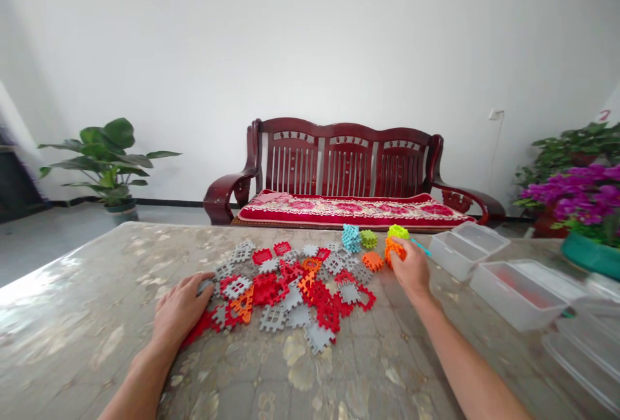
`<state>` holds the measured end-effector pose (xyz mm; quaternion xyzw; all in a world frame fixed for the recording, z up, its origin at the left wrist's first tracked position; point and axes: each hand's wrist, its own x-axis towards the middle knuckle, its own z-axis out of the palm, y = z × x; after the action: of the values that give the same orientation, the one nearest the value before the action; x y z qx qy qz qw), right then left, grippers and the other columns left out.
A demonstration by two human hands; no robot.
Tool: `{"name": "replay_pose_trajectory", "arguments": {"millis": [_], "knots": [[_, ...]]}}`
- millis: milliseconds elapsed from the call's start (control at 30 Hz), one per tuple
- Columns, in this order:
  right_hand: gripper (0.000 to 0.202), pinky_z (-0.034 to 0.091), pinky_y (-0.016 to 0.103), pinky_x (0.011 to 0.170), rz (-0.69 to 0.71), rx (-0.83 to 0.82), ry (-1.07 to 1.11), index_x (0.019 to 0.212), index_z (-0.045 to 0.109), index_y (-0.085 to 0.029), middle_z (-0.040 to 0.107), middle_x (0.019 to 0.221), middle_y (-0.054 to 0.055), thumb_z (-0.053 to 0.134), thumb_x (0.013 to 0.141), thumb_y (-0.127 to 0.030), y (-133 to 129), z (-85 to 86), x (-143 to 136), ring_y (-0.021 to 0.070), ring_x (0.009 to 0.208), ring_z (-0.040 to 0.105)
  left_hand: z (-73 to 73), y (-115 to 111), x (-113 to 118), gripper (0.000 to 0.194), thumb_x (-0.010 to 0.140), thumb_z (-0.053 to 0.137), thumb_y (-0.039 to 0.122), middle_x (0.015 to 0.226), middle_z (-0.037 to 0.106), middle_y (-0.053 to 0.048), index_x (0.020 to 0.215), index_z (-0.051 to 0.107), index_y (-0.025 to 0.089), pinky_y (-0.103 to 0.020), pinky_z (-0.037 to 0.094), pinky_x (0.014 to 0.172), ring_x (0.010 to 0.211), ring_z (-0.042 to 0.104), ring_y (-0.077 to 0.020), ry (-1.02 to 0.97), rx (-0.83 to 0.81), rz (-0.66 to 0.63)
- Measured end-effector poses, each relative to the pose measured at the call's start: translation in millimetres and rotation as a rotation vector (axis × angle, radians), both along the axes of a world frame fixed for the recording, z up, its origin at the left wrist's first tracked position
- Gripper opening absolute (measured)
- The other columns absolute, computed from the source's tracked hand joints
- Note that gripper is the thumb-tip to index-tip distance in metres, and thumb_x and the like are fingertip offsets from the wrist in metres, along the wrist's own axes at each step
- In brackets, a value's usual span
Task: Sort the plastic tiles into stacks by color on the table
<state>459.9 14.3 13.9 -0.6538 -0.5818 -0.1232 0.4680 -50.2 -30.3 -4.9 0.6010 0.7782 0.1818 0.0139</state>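
Note:
Red, grey and orange notched plastic tiles (295, 297) lie in a loose heap at the middle of the table. At the heap's left edge my left hand (184, 307) rests over some tiles, fingers bent, a grey piece partly showing by the fingertips. My right hand (411, 266) is closed round a stack of orange tiles (394, 251) at the heap's far right. Just behind that stack is a yellow-green stack (398, 231). A light blue stack (351, 238), a green stack (369, 239) and a flat orange tile (372, 261) sit to its left.
Clear plastic boxes (518, 291) stand on the table (271, 381) at the right, one with red pieces inside. A green pot with purple flowers (591, 255) is beyond them. Behind the table are a wooden bench (346, 139) and a leafy plant (113, 161).

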Motion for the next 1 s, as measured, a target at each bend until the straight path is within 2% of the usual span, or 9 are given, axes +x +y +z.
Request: {"name": "replay_pose_trajectory", "arguments": {"millis": [67, 133, 200, 333, 500, 733, 1000], "knots": [[0.036, 0.045, 0.042, 0.100, 0.127, 0.009, -0.006, 0.108, 0.071, -0.019, 0.072, 0.110, 0.010, 0.050, 0.079, -0.029, -3.1, -4.1, -18.0, 0.0258, 0.106, 0.061, 0.6, -0.5, 0.3, 0.049, 0.091, 0.035, 0.042, 0.133, 0.066, -0.009, 0.126, 0.067, 0.026, -0.047, 0.042, 0.108, 0.126, 0.057, -0.0319, -0.003, 0.005, -0.001], [0.037, 0.044, 0.042, 0.102, 0.173, -0.004, -0.004, 0.109, 0.070, -0.019, 0.072, 0.111, 0.010, 0.049, 0.080, -0.029, -4.3, -4.9, -26.2, 0.0253, 0.107, 0.061, 0.3, -0.4, -0.1, 0.050, 0.091, 0.035, 0.043, 0.134, 0.065, -0.009, 0.126, 0.066, 0.026, -0.049, 0.043, 0.106, 0.124, 0.058, -0.0331, -0.004, 0.002, 0.008], [0.039, 0.043, 0.042, 0.104, 0.129, -0.017, 0.043, 0.112, 0.069, -0.019, 0.071, 0.115, 0.011, 0.048, 0.081, -0.029, -2.9, -1.9, -20.7, 0.0253, 0.110, 0.061, -0.8, 0.1, -1.2, 0.050, 0.091, 0.036, 0.045, 0.134, 0.065, -0.010, 0.126, 0.067, 0.027, -0.051, 0.044, 0.105, 0.122, 0.060, -0.0346, -0.008, -0.001, 0.012], [0.048, 0.043, 0.042, 0.105, -0.012, -0.096, 0.113, 0.122, 0.064, -0.020, 0.069, 0.121, 0.010, 0.053, 0.076, -0.032, 6.1, 9.8, 17.6, 0.0260, 0.113, 0.060, -2.5, 1.3, -2.3, 0.047, 0.090, 0.040, 0.045, 0.134, 0.065, -0.010, 0.125, 0.068, 0.028, -0.052, 0.044, 0.104, 0.120, 0.060, -0.0349, -0.023, 0.013, 0.009], [0.057, 0.040, 0.042, 0.108, 0.037, -0.221, -0.061, 0.127, 0.062, -0.019, 0.067, 0.126, 0.010, 0.061, 0.072, -0.033, 19.6, 19.7, 53.1, 0.0271, 0.117, 0.060, -0.3, -0.3, -0.3, 0.050, 0.092, 0.036, 0.045, 0.136, 0.064, -0.011, 0.126, 0.067, 0.027, -0.051, 0.042, 0.106, 0.122, 0.059, -0.0351, -0.030, 0.004, 0.015], [0.055, 0.047, 0.041, 0.097, -0.073, -0.384, -0.208, 0.128, 0.064, -0.022, 0.072, 0.119, 0.009, 0.066, 0.074, -0.033, 24.4, 18.9, 59.2, 0.0297, 0.110, 0.064, 1.2, -1.8, 0.6, 0.050, 0.092, 0.035, 0.045, 0.134, 0.065, -0.010, 0.125, 0.068, 0.027, -0.051, 0.043, 0.105, 0.121, 0.060, -0.0346, -0.021, 0.011, 0.004], [0.051, 0.047, 0.038, 0.096, -0.070, -0.358, -0.177, 0.124, 0.066, -0.022, 0.072, 0.118, 0.008, 0.066, 0.075, -0.035, 24.3, 16.2, 59.5, 0.0279, 0.108, 0.065, -1.5, -0.3, -1.3, 0.049, 0.092, 0.036, 0.045, 0.134, 0.065, -0.010, 0.125, 0.067, 0.027, -0.051, 0.043, 0.105, 0.120, 0.060, -0.0347, -0.011, 0.016, 0.004]]}}
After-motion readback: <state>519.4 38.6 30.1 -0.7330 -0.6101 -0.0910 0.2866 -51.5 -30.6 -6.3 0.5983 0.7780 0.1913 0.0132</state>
